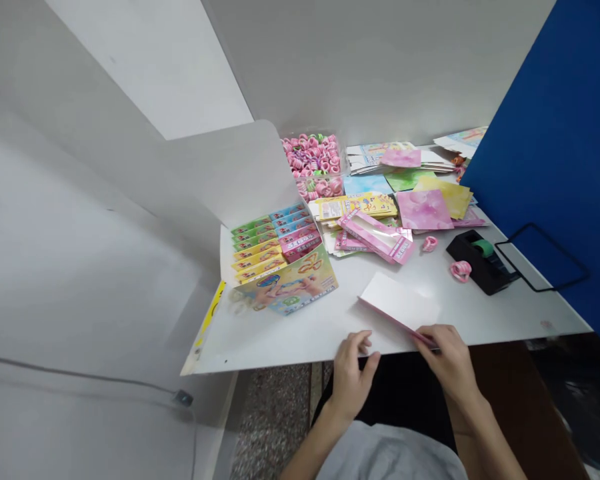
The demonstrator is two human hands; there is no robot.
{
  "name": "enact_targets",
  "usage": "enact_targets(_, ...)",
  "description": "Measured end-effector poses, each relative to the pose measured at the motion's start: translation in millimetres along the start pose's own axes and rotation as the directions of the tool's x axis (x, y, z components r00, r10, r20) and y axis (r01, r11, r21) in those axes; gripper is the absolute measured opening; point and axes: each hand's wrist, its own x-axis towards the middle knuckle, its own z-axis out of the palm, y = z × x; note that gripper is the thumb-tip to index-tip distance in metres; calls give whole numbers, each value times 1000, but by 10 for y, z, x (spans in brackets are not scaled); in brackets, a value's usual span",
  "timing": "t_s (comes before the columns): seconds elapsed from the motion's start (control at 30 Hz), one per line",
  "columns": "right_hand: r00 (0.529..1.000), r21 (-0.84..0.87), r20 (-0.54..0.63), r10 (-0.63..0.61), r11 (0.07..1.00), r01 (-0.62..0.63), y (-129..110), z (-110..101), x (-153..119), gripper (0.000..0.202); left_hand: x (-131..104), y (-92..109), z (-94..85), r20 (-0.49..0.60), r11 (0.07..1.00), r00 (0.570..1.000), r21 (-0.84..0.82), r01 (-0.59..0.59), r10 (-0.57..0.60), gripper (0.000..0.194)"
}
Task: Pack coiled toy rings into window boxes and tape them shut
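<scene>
My right hand [447, 357] pinches the near right corner of a thin card [400, 300], whose white face is up and whose near edge shows pink. The card is tilted a little above the table's front edge. To its left, my left hand [353, 370] is at the table edge with nothing in it, thumb apart and fingers loosely curled. Beyond the card lie a flat pink window box [377, 235] on other folded boxes and two pink-and-white coiled rings, one ring [429, 244] nearer the boxes, the other ring [461, 271] beside the tape dispenser [483, 263].
At the left stands an open display carton [300, 283] filled with green, blue, yellow and pink boxes. Behind are a clear bin [313, 157] of coiled rings, coloured cards [425, 209] and stacked flat cartons [380, 155]. A blue partition [545, 147] bounds the right side.
</scene>
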Motion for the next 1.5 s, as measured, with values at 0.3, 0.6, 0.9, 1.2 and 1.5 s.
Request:
enact_targets(0.3,910,98,315,-271,963,252,-257,13,-52,56,444,78,-99,234,972,944,22,235,-234,39)
enact_targets(0.6,924,-141,315,-215,952,270,284,-122,-70,29,570,-125,-72,62,909,996,409,-84,65,30)
enact_targets(0.9,960,-128,228,-162,973,194,224,-124,48,20,293,-297,-333,418,913,876,209,-351,241,31)
enact_targets(1.2,987,-56,148,-62,996,71,250,12,122,18,323,-252,-321,392,932,897,201,-302,206,24)
enact_targets(1.5,976,-169,198,-91,978,125,262,43,107,25,371,-263,-247,385,948,918,249,-196,89,49)
